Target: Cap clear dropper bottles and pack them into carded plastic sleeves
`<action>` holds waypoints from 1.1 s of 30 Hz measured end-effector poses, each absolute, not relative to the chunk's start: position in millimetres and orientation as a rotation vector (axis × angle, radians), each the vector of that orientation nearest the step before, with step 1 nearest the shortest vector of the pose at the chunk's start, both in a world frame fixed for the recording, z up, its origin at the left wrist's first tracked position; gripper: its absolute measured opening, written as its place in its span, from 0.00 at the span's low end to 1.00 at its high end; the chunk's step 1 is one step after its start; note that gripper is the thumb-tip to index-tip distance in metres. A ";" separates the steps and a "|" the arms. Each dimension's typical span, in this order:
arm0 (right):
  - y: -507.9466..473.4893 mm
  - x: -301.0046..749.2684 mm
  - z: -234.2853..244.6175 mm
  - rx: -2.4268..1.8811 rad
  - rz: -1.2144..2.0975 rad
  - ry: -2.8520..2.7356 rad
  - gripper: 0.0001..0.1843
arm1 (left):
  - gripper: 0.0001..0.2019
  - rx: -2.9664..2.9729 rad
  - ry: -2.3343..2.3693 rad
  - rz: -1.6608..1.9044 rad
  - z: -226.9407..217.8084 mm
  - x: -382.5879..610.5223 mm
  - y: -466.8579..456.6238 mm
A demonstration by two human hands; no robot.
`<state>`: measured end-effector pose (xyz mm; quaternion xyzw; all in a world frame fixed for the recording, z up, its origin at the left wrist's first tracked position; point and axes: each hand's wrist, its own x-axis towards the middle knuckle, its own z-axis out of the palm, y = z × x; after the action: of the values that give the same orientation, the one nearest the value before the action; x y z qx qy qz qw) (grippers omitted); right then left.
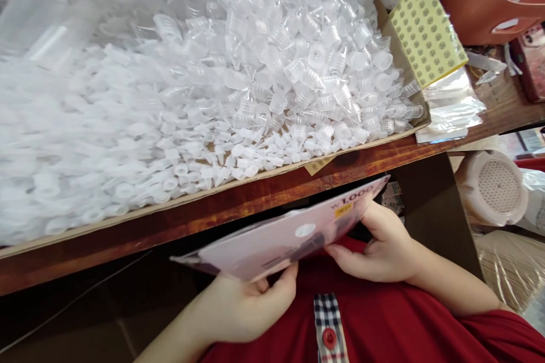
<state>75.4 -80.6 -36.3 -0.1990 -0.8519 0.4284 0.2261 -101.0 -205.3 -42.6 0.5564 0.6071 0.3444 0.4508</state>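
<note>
Clock set on the packet, 12 toward the top of the view. Packet: pink, flat, printed "1,000" near its right end; held tilted in front of the table, above the lap, its right end raised higher than its left.

Left hand at 6 to 7 o'clock: thumb and curled fingers closed on the lower edge; some fingertips hidden. Right hand at 3 o'clock: thumb at the lower edge, fingers around the end, clamped on the packet; fingers behind it not fully visible.

Cardboard box on the table, spanning 10 to 1 o'clock. Contents: clear ribbed caps heaped at 12, small white pieces spread toward 10.

Sticker sheet, yellow with round marks, between 1 and 2, leaning beside the box; silvery bags at 2, just below it. Bin, reddish brown, beyond the sheet. Red shirt from 4 to 6, with checked placket and red button.
</note>
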 end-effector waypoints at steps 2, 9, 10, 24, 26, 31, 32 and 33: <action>-78.1 79.0 -34.5 -0.542 1.235 -2.357 0.09 | 0.15 1.294 1.476 0.938 -39.0 -103.2 -203.3; -69.0 92.5 -36.2 -0.479 1.486 -2.291 0.08 | 0.21 0.772 0.980 1.045 -34.2 -109.2 -202.6; -69.1 93.7 -37.8 -0.499 1.547 -2.260 0.08 | 0.23 0.692 0.853 1.064 -36.2 -109.5 -204.3; -75.8 91.3 -48.0 -0.926 2.221 -1.525 0.11 | 0.31 0.511 0.813 1.058 -48.3 -110.2 -214.4; -75.6 89.8 -51.7 -0.900 2.240 -1.458 0.12 | 0.33 0.491 0.846 1.066 -48.0 -107.4 -213.1; -73.3 90.1 -59.7 -0.880 2.332 -1.356 0.12 | 0.24 0.366 0.927 1.183 -42.7 -101.1 -206.2; -72.8 90.8 -61.1 -0.859 2.362 -1.334 0.11 | 0.22 0.342 0.942 1.191 -41.4 -100.7 -204.8; -72.2 91.4 -62.3 -0.836 2.387 -1.314 0.10 | 0.20 0.324 0.950 1.188 -40.4 -100.8 -203.8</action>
<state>91.4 -72.2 -62.3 -0.2903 -0.4560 0.8287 0.1451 -100.8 -203.8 -40.4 0.1462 0.4284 0.5359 0.7127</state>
